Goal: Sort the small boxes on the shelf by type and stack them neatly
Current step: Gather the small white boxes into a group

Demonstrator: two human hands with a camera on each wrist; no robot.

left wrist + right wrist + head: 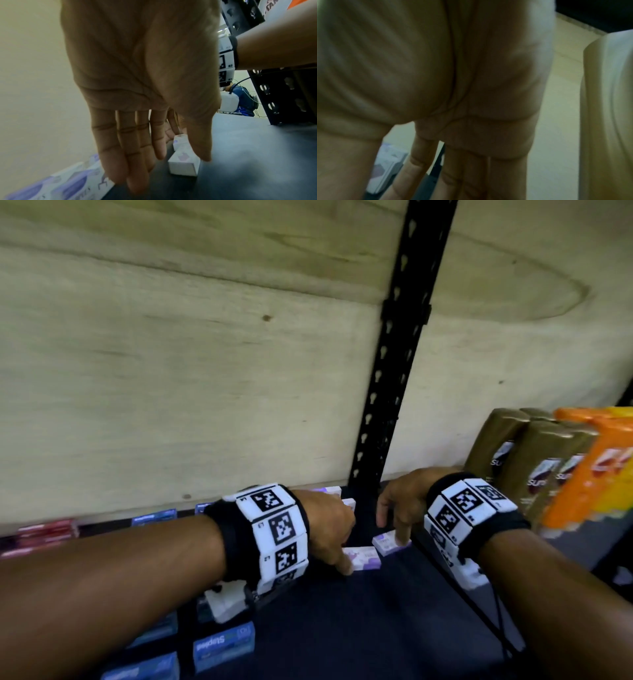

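Reaching over the dark shelf (376, 628), your two hands work side by side at the white-and-purple boxes near the black slotted upright (394, 392). Your left hand (329, 529) hangs palm down with fingers straight and relaxed; in the left wrist view the thumb and fingers point down either side of the near white-and-purple box (184, 165) without closing on it, so this grip is loose and holds nothing, though the head view puts one fingertip at that box's left end. Your right hand (404, 501) is likewise spread, fingers extended downward; its forefinger (401, 534) comes down on the second white-and-purple box (388, 543), which lies flat on the shelf just right of and behind the first. That grip is open too, a straight finger touching rather than clasping. More white-and-purple boxes (337, 496) sit at the back against the plywood panel (171, 371), beyond your left hand. Blue boxes (222, 645) lie in the near left corner of the shelf, with further blue ones along the back, and red boxes (44, 534) stand at the far left. Brown bottles (534, 467) and orange packs (596, 474) stand to the right of your right wrist. The right wrist view is blurred; only palm and one pale box show.
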